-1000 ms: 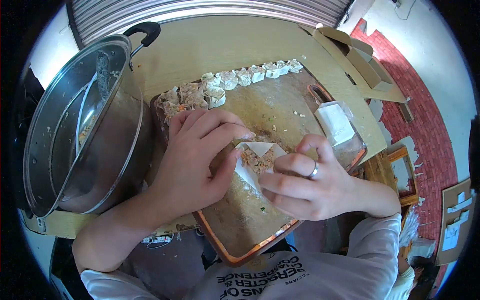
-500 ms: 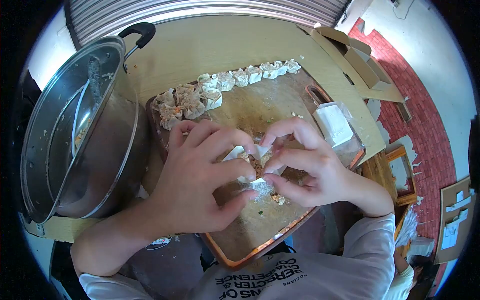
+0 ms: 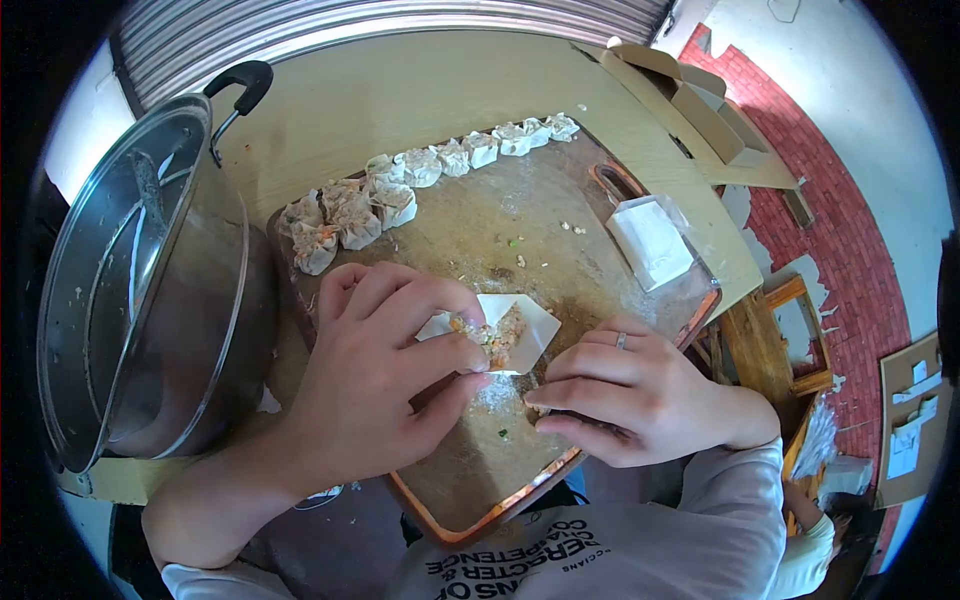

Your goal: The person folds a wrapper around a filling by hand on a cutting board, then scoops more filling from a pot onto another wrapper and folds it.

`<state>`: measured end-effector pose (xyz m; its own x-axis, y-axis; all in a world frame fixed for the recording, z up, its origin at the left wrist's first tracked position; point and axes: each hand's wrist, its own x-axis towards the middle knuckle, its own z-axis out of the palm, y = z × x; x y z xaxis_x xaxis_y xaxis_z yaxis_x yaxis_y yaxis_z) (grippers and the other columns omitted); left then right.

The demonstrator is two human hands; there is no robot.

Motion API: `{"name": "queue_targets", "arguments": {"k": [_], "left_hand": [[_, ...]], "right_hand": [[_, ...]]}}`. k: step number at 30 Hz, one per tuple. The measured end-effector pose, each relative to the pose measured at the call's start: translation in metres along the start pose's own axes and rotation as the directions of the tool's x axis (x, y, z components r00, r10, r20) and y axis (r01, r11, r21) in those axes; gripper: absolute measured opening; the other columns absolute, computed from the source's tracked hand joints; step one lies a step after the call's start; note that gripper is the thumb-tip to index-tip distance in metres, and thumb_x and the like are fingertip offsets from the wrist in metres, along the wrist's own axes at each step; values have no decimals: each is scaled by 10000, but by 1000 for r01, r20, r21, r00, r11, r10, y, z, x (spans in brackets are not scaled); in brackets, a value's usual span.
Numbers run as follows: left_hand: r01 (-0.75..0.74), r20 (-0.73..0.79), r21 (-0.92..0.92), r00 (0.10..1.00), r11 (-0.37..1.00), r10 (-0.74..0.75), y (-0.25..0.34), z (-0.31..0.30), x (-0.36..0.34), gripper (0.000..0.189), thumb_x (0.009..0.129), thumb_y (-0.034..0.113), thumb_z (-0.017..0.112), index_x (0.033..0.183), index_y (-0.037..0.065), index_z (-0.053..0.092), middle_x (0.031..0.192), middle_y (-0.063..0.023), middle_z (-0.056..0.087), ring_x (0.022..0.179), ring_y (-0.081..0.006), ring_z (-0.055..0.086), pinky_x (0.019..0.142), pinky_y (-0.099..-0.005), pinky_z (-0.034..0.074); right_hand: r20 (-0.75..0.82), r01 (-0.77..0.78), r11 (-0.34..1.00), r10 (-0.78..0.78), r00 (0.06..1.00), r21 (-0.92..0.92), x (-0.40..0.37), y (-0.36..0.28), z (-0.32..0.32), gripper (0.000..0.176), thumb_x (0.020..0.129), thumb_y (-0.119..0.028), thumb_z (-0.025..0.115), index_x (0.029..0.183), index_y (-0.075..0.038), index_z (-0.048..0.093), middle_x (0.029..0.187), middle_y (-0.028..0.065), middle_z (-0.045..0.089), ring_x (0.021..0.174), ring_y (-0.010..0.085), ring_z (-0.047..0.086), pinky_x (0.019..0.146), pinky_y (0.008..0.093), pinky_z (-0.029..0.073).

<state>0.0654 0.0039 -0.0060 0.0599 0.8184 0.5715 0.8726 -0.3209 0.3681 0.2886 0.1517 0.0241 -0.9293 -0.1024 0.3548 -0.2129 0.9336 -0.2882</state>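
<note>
One wrapper [image 3: 522,322], left fingers [image 3: 415,300], bare tray [image 3: 470,215] beyond

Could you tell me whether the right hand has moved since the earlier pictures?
Yes. Judged against the wrapper stack, the right hand has drawn back off the filled wrapper, toward the near rim of the tray.

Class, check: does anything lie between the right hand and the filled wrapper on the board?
Nothing visible: only bare floured board separates the right hand from the wrapper, which the left hand pinches.
</note>
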Motion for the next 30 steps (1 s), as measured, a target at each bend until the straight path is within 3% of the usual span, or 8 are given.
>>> {"name": "queue_targets", "arguments": {"k": [12,14,17,20,23,27,29,30], "left_hand": [[3,-5,-21,1000,1000,-3,0,0,0,160,776,169,847,871,188,720,1149,18,660,1063,-258,583,974,-450,367],[2,-10,-24,1000,1000,-2,-1,0,-1,162,773,167,849,868,187,719,1148,17,660,1064,-258,584,977,-450,367],[1,-16,-29,1000,1000,-2,-1,1,-1,166,768,163,853,862,186,717,1145,18,661,1067,-257,585,979,-450,368],[1,-20,-31,1000,1000,-2,-1,2,-1,171,764,160,856,860,186,717,1141,19,661,1070,-256,587,978,-448,369],[2,-18,-33,1000,999,-2,-1,1,-1,175,765,159,856,866,186,717,1142,18,660,1073,-257,587,979,-448,370],[4,-5,-36,1000,999,-4,-2,1,-1,179,770,160,854,881,187,717,1146,16,657,1072,-258,585,980,-448,370],[10,2,-41,1000,999,-10,-1,0,-1,177,773,158,853,882,187,717,1146,16,656,1073,-258,584,981,-447,369],[16,9,-46,1000,999,-16,-1,-1,-1,176,776,156,852,884,186,717,1145,16,655,1073,-258,583,981,-445,369]], "right_hand": [[76,62,996,-57,995,-65,15,15,-21,117,841,-69,734,938,-28,683,899,81,630,802,256,666,737,394,516],[-173,-78,984,50,984,-160,19,34,-31,88,851,-77,726,927,-37,705,902,92,668,812,275,678,730,399,513],[-267,-197,948,128,955,-250,30,73,-42,79,846,-69,735,923,-60,724,916,97,700,865,285,686,770,405,497],[-112,-180,881,145,983,-438,28,92,-44,100,833,-56,747,930,-75,728,945,80,710,934,287,689,830,398,469],[-152,-195,860,139,979,-471,27,89,-47,124,820,-58,761,936,-92,731,962,71,714,970,283,682,866,388,441],[-241,-200,876,100,965,-438,25,56,-47,148,806,-85,790,941,-101,731,972,61,716,958,266,684,861,381,436],[-203,-137,975,101,974,-173,20,32,-35,191,791,-115,830,952,-108,727,970,44,703,917,239,668,862,386,421],[-204,-137,976,101,974,-171,18,22,-30,191,791,-115,830,952,-108,727,970,44,703,917,239,668,862,386,421]]}}
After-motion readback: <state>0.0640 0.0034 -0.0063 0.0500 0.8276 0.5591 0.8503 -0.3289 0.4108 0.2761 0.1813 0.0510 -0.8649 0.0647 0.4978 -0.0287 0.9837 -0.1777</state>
